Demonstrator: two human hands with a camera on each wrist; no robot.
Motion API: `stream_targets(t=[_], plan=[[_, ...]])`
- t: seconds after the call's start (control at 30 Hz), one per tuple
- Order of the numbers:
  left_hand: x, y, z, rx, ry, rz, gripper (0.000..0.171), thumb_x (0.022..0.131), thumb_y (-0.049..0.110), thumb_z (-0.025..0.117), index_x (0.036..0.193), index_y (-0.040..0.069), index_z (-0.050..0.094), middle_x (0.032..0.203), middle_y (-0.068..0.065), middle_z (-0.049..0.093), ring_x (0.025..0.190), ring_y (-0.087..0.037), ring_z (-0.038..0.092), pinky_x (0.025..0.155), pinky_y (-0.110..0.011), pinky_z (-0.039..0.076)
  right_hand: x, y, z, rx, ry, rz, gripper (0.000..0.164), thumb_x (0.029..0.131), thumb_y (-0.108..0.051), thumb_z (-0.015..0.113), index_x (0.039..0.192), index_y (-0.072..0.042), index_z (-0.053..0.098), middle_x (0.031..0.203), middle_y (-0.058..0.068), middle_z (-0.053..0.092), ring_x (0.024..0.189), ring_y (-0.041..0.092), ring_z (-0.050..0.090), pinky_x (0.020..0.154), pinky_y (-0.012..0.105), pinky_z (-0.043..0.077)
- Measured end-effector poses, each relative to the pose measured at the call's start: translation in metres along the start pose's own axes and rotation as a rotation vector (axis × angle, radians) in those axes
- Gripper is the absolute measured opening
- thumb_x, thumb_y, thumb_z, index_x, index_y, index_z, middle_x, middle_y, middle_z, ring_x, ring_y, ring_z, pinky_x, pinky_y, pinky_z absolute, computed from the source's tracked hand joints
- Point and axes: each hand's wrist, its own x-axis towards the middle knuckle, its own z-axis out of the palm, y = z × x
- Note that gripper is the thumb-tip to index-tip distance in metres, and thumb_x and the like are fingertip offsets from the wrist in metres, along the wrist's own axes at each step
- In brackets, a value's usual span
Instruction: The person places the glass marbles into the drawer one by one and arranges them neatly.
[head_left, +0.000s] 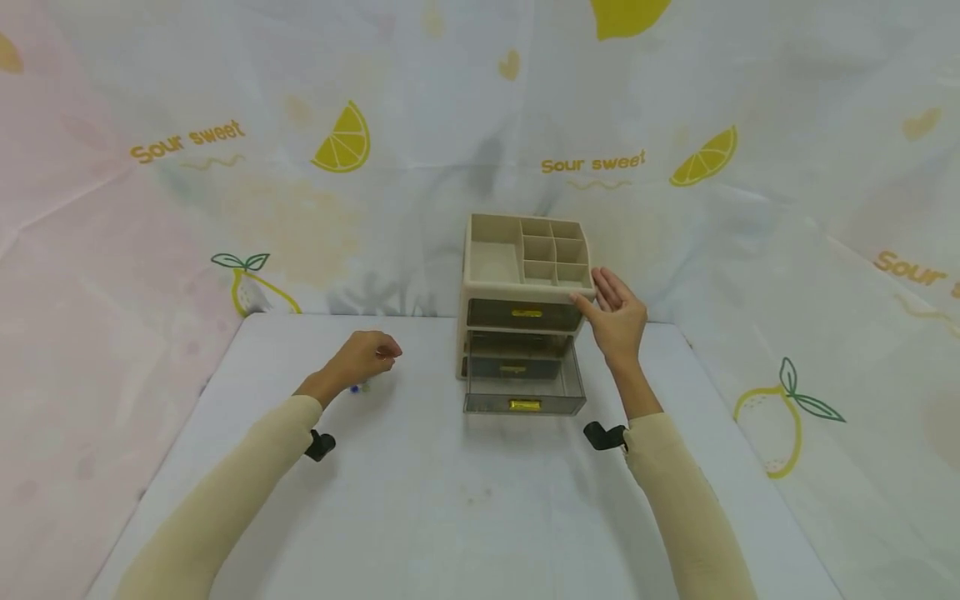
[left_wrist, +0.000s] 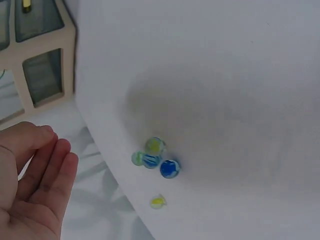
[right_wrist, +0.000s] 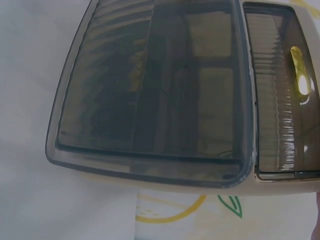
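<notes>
A beige desktop organizer (head_left: 491, 288) has smoky clear drawers with gold handles. The drawer (head_left: 525, 406) under its top one is pulled out, with nothing visible in it. My right hand (head_left: 618, 321) rests against the organizer's right side, fingers straight and thumb on the front upper corner. Only a sliver of that hand shows in the right wrist view. My left hand (head_left: 365, 357) hovers left of the organizer, fingers loosely bent and thumb near the index fingertip. Nothing shows between them. Several glass marbles (left_wrist: 170, 169), blue, green and yellow, lie beneath it on the white tabletop, partly hidden in the head view.
Small open compartments (head_left: 538, 248) form the organizer's top. The closed top drawer (head_left: 487, 313) sits above the pulled-out one. A lemon-print cloth (head_left: 420, 208) hangs behind the table (head_left: 405, 500). Black wrist devices (head_left: 603, 436) stick out from both forearms.
</notes>
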Motion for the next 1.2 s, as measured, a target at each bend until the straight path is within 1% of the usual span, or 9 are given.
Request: stream_targets(t=[0.07,0.23,0.37,0.53,0.6,0.77,0.93,1.03,1.2], plan=[[0.000,-0.007,0.000,0.027,-0.017,-0.023,0.019,0.086,-0.002,0.068,0.104,-0.005,0.069,0.100,-0.015,0.069,0.095,-0.032,0.064,0.083,-0.045,0.054,0.000,0.000,0.000,0.001,0.000,-0.003,0.066,0.076,0.009,0.078,0.134,0.013,0.048,0.134,0.029,0.052,0.127,0.028,0.052,0.101,0.030,0.043],[0.000,-0.021,0.003,0.053,-0.075,-0.073,0.021,0.085,-0.002,0.069,0.106,-0.006,0.068,0.102,-0.017,0.068,0.096,-0.031,0.062,0.087,-0.046,0.052,0.001,0.000,0.000,0.001,0.009,-0.003,0.066,0.075,0.009,0.078,0.134,0.013,0.049,0.133,0.029,0.052,0.126,0.028,0.052,0.101,0.030,0.043],[-0.001,-0.031,0.007,0.075,-0.085,-0.109,0.022,0.083,-0.003,0.068,0.105,-0.006,0.067,0.101,-0.018,0.068,0.096,-0.032,0.062,0.088,-0.046,0.051,0.000,-0.001,0.002,0.007,0.007,0.007,0.066,0.075,0.010,0.078,0.134,0.013,0.048,0.134,0.029,0.052,0.127,0.028,0.052,0.101,0.030,0.043],[-0.001,-0.039,0.012,0.062,-0.096,-0.177,0.026,0.080,-0.004,0.070,0.106,-0.005,0.068,0.101,-0.016,0.067,0.096,-0.031,0.060,0.089,-0.046,0.049,-0.001,-0.003,0.002,-0.002,-0.003,-0.005,0.065,0.076,0.011,0.076,0.134,0.013,0.047,0.134,0.030,0.051,0.128,0.031,0.050,0.102,0.032,0.042],[-0.001,-0.040,0.014,0.061,-0.100,-0.193,0.027,0.079,-0.004,0.070,0.106,-0.005,0.068,0.101,-0.015,0.067,0.096,-0.030,0.060,0.089,-0.045,0.049,-0.001,-0.004,0.003,-0.006,-0.005,-0.013,0.065,0.077,0.011,0.076,0.134,0.014,0.047,0.133,0.031,0.051,0.128,0.032,0.050,0.103,0.033,0.041],[-0.001,-0.044,0.018,0.085,-0.094,-0.197,0.027,0.078,-0.006,0.067,0.105,-0.005,0.068,0.098,-0.013,0.065,0.092,-0.029,0.058,0.085,-0.044,0.050,-0.002,-0.004,0.003,-0.006,-0.013,-0.017,0.065,0.078,0.010,0.076,0.135,0.013,0.046,0.135,0.031,0.049,0.129,0.032,0.049,0.104,0.034,0.041],[-0.001,-0.046,0.020,0.083,-0.080,-0.206,0.022,0.081,-0.005,0.067,0.103,-0.004,0.069,0.096,-0.013,0.065,0.091,-0.029,0.059,0.084,-0.044,0.050,-0.002,-0.004,0.003,0.003,-0.016,-0.012,0.065,0.078,0.010,0.076,0.135,0.013,0.045,0.135,0.032,0.049,0.129,0.032,0.048,0.104,0.035,0.040],[-0.001,-0.048,0.020,0.078,-0.064,-0.201,0.020,0.082,-0.005,0.066,0.102,-0.003,0.069,0.095,-0.013,0.065,0.090,-0.029,0.060,0.082,-0.045,0.051,-0.001,-0.004,0.003,0.006,-0.016,-0.012,0.066,0.077,0.011,0.076,0.135,0.013,0.046,0.135,0.032,0.048,0.129,0.032,0.048,0.104,0.036,0.040],[0.000,-0.052,0.022,0.068,-0.037,-0.184,0.022,0.079,-0.008,0.065,0.100,-0.003,0.069,0.093,-0.012,0.065,0.089,-0.028,0.059,0.081,-0.043,0.051,-0.001,-0.002,0.001,0.006,-0.011,-0.009,0.066,0.077,0.009,0.077,0.135,0.013,0.046,0.135,0.030,0.049,0.128,0.031,0.049,0.104,0.035,0.041]])
